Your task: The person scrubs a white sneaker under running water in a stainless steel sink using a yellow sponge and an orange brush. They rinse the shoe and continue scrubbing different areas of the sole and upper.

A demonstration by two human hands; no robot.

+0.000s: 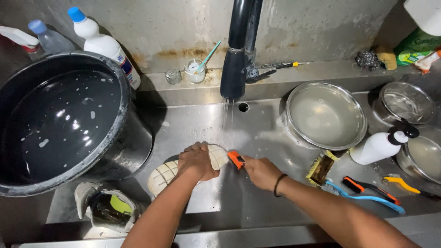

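Dim overhead light; glare on the wet steel sink (257, 138), deep shadow lower left, wide-angle bending at edges.

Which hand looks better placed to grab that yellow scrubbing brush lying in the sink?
The right hand, probably. The yellow brush lies on its side of the sink, close by, though that hand holds an orange tool. The left hand grips the shoe sole farther away.
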